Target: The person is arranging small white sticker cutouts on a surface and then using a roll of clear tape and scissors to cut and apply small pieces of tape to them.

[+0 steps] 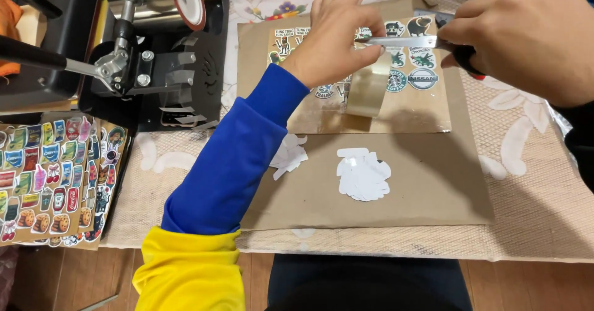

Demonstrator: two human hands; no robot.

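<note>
From the head cam, we're pinching a clear film strip with our left hand, fingers closed on its top edge right over the sticker sheet. Our right hand is gripping scissors, blades lying across that sheet. White cutout scraps are sitting just below it on the cardboard.
</note>
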